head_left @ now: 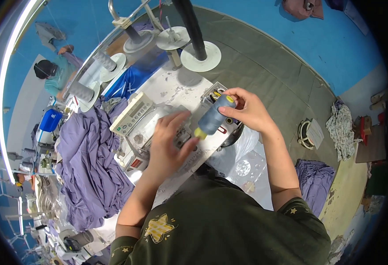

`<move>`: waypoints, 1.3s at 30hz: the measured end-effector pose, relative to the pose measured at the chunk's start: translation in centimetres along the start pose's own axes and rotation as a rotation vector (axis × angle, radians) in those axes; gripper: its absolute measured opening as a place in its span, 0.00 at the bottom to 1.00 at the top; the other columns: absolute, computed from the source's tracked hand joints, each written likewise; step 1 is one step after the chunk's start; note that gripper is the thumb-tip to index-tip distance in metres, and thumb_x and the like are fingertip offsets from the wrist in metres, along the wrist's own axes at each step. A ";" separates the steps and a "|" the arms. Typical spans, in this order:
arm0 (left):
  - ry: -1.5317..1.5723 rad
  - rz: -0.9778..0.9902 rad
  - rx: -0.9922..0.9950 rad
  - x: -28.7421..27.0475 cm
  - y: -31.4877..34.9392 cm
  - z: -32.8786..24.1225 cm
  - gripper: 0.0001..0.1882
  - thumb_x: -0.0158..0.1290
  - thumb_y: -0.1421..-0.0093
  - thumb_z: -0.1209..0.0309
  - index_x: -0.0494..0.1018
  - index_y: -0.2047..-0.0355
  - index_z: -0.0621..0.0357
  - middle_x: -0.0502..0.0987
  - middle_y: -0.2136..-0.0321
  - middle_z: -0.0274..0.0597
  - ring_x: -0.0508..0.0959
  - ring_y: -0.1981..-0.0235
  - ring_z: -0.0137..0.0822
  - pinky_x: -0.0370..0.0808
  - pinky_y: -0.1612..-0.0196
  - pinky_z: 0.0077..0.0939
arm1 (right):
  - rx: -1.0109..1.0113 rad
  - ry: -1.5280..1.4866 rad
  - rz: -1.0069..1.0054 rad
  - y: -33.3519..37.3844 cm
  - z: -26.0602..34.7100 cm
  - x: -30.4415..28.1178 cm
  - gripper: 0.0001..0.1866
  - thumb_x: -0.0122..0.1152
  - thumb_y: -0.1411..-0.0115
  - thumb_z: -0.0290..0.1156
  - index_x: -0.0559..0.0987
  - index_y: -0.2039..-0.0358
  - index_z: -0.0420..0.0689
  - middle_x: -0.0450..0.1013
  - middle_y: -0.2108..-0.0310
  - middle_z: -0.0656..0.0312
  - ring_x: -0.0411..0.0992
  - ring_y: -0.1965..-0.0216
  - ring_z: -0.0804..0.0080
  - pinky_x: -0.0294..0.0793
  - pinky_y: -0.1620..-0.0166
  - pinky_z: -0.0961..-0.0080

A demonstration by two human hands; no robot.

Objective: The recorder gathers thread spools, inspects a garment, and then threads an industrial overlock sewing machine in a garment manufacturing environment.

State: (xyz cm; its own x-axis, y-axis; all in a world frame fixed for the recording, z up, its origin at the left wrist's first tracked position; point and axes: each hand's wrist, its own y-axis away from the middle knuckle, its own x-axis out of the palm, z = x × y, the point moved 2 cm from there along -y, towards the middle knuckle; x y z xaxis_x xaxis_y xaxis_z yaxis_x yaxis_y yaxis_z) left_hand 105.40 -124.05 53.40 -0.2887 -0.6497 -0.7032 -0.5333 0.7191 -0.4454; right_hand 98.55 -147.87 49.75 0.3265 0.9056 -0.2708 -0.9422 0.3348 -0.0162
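My right hand (249, 110) grips a cone of blue-grey thread (214, 118) near its upper end, fingers and thumb round it. The cone is tilted, and its two yellow ends show. My left hand (166, 139) is slightly blurred over the white sewing machine (143, 129), fingers apart, with the thumb close to the cone's lower end. Whether that thumb touches the cone I cannot tell. A cream control panel (131, 115) with a small screen stands left of this hand. Behind the cone, a small tray (216, 87) of tools sits on the white table (176, 88).
Purple fabric (88, 154) is heaped to the left. Grey thread cones (81, 91) stand on white discs at the back left, beside a black post (194, 35). Folded purple cloth (315, 181) lies at the right. Another person (56, 75) is at the far left.
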 end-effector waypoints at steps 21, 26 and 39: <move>1.026 0.193 -0.506 3.3 -0.1 1.2 0.34 0.44 0.33 0.57 0.46 0.34 0.59 0.69 0.51 0.43 0.75 0.58 0.33 0.76 0.60 0.28 | 0.052 -0.090 0.073 3.1 3.4 3.2 0.09 0.71 0.51 0.30 0.81 0.73 0.40 0.66 0.86 0.72 0.59 0.83 0.87 0.60 0.78 0.83; 1.383 0.252 -0.608 3.2 -0.5 1.5 0.32 0.42 0.32 0.54 0.48 0.33 0.54 0.67 0.46 0.42 0.73 0.50 0.36 0.74 0.57 0.29 | 0.010 -0.541 0.139 2.2 2.2 3.7 0.04 0.65 0.48 0.24 0.77 0.74 0.41 0.70 0.81 0.69 0.62 0.83 0.87 0.59 0.78 0.87; 1.545 0.329 -0.629 4.1 -3.0 1.0 0.27 0.39 0.31 0.57 0.52 0.36 0.54 0.66 0.44 0.41 0.72 0.46 0.40 0.75 0.55 0.32 | 0.010 -0.865 0.146 5.2 0.6 0.7 0.10 0.58 0.42 0.26 0.71 0.61 0.41 0.72 0.73 0.62 0.69 0.76 0.77 0.64 0.76 0.85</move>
State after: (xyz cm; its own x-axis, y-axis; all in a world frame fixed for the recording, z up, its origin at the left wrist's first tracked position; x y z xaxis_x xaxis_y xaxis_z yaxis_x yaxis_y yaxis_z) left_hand 106.66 -128.66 51.27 -0.6879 -0.3933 0.6100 -0.3971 0.9075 0.1372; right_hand 93.96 -145.35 50.06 0.1492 0.8181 0.5554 -0.9797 0.1983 -0.0289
